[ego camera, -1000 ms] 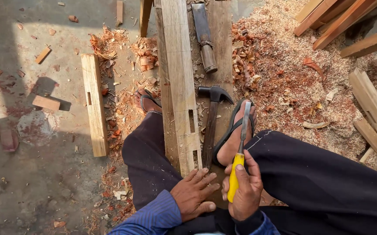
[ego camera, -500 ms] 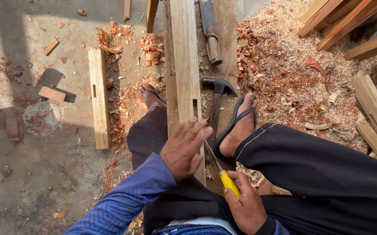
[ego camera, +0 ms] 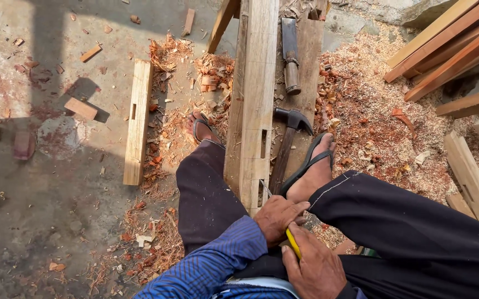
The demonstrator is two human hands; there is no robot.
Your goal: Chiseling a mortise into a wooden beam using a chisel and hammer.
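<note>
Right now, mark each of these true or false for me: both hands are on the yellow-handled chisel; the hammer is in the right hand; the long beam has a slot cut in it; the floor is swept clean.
1. Both hands are on the yellow-handled chisel. True: left hand and right hand grip it.
2. The hammer is in the right hand. False: it lies beside the long beam.
3. The long beam has a slot. True.
4. The floor is swept clean. False: wood shavings cover it.

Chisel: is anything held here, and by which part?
Yes. Both hands hold the chisel: right hand on its yellow handle, left hand farther forward, near the blade.
</note>
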